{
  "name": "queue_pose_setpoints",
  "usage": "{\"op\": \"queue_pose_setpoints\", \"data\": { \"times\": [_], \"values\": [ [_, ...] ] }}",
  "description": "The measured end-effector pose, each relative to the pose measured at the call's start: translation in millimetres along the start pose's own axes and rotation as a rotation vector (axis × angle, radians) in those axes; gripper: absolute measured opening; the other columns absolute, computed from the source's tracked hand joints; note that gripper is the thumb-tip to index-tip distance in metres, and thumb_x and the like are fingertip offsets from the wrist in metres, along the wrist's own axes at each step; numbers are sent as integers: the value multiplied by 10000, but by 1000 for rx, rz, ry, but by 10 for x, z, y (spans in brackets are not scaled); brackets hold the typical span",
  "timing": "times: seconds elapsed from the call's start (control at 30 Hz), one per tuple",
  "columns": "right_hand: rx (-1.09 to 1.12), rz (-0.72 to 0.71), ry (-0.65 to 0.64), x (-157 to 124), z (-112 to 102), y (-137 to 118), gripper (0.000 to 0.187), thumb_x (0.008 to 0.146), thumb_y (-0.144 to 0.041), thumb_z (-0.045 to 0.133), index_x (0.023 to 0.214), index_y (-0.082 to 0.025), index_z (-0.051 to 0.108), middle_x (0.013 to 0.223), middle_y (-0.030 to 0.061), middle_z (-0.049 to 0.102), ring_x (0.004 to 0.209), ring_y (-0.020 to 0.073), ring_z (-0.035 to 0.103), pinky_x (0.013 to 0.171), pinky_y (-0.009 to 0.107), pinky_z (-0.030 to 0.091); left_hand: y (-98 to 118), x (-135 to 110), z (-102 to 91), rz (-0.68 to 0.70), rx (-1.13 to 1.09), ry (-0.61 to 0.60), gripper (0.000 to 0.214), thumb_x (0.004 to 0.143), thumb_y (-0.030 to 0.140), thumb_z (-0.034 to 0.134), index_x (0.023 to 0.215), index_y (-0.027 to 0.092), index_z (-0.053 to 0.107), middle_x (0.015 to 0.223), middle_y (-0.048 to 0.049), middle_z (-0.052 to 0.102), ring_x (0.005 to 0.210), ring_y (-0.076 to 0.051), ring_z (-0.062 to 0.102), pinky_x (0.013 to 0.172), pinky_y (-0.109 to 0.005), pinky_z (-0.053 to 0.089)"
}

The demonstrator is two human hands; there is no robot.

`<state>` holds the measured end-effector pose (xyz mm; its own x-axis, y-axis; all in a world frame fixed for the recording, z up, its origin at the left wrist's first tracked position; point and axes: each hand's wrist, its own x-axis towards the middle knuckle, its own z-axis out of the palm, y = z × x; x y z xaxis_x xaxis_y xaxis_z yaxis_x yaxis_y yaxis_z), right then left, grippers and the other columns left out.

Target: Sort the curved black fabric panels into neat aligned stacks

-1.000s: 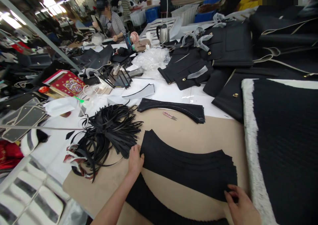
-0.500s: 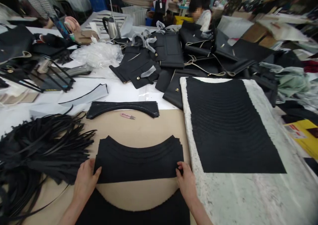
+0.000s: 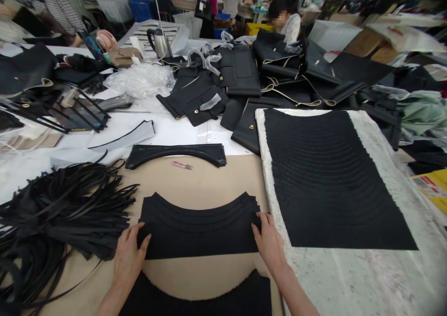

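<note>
A stack of black fabric panels (image 3: 200, 237) with a concave upper edge lies in front of me, its layers slightly stepped. My left hand (image 3: 131, 251) grips the stack's left end, thumb on top and fingers along the side edge. At the opposite end, my right hand (image 3: 270, 239) holds the right edge between thumb and fingers. Closer to me, a second black piece (image 3: 202, 306) with a curved-in top edge is partly cut off by the frame. Beyond the stack lie a bundle of narrow curved black strips (image 3: 174, 154) and small pink-handled thread snips (image 3: 182, 165).
Black strips (image 3: 70, 209) are heaped at left. On the right, overlapping black panels (image 3: 335, 181) lie on a pale board (image 3: 352, 279). Black bag parts (image 3: 240, 69), clear plastic (image 3: 139, 78) and a metal kettle (image 3: 160, 43) crowd the back. Other people are farther off.
My right hand has shifted up along the right edge, its fingers less curled. My left thumb reaches slightly further over the left end. The view has moved a little.
</note>
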<state>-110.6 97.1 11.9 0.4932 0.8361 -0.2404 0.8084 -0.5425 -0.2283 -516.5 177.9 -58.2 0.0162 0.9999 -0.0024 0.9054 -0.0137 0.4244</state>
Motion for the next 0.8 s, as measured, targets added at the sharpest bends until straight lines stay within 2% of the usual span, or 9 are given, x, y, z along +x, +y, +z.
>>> {"op": "queue_pose_setpoints", "data": {
  "times": [0.1,0.2,0.3,0.5,0.63,0.8],
  "values": [
    [-27,-35,-16,184,-38,-49,341,936,-231,407,1263,-164,473,1249,112,516,974,250,637,809,361,499,-60,122,-27,-9,-7,8,392,841,427,453,1141,199,565,1092,-100,564,1076,-294,524,978,-446,443],
    [-65,-64,-36,258,-25,-59,370,945,-276,388,1279,-142,472,1257,140,509,932,253,651,798,377,508,-12,245,-143,-70,-39,7,326,805,349,526,1093,205,582,1090,-92,577,1091,-281,530,990,-428,436],
    [-139,-82,-21,317,89,-4,438,958,-376,334,1290,-119,458,1254,177,501,891,286,658,744,414,516,65,363,-226,-135,-42,-75,283,792,238,568,1070,187,583,1070,-86,585,1056,-251,544,962,-388,452],
    [-107,-147,-31,482,343,165,528,935,-519,269,1264,-150,451,1139,155,568,893,319,651,728,437,506,59,501,-178,-159,22,-76,334,777,190,638,1105,194,575,1064,-60,578,1034,-219,525,929,-334,447],
    [-58,-195,-29,549,380,257,490,907,-504,292,1167,-136,483,1024,143,596,891,308,638,763,428,494,72,522,-181,-136,26,-106,326,763,176,664,1077,223,588,1089,-47,564,1059,-214,507,933,-325,427],
    [-170,-308,59,601,381,246,328,904,-421,376,1046,-167,526,1008,141,562,932,330,587,792,415,464,105,583,-235,-147,66,-125,233,739,169,685,946,216,590,1024,-45,558,997,-209,512,876,-310,426]
  ]
}}
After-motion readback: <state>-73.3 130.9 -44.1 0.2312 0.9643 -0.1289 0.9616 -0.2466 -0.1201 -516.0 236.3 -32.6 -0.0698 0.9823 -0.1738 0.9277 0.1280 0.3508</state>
